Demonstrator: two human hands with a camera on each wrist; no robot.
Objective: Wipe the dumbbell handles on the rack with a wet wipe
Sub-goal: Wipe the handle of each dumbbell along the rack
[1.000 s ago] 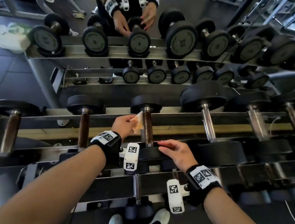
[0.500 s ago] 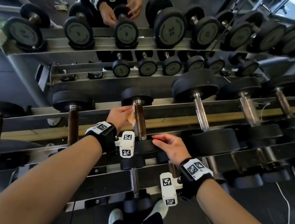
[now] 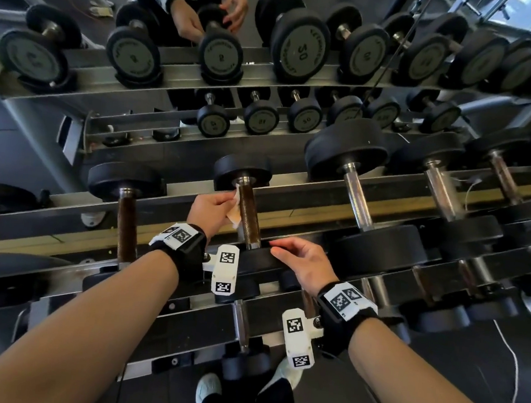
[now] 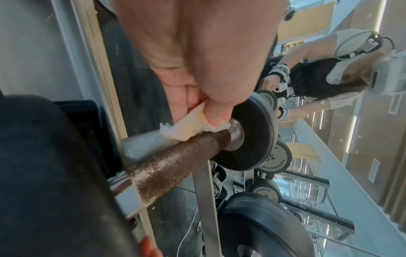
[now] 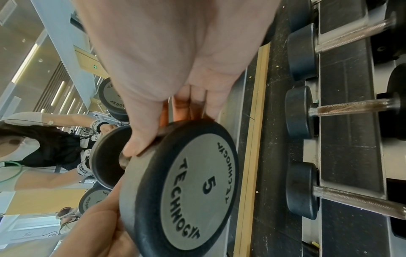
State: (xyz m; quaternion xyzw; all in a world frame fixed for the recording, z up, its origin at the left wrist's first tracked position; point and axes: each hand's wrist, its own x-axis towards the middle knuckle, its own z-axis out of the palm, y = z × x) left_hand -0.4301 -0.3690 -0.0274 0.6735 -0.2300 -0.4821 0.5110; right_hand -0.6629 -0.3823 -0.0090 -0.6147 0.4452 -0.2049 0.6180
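A small black dumbbell marked 5 lies on the rack's upper tier, its rusty brown handle running away from me. My left hand pinches a crumpled white wet wipe and presses it on the left side of the handle, close to the far head. My right hand holds the rim of the near head, thumb on one edge and fingers curled over the other.
A rusty-handled dumbbell lies to the left and a larger chrome-handled one to the right on the same tier. More dumbbells sit on the lower tier. A mirror behind reflects the rack and my hands.
My left hand has slid the wipe along the handle toward the far head. My right hand has stayed on the near head.
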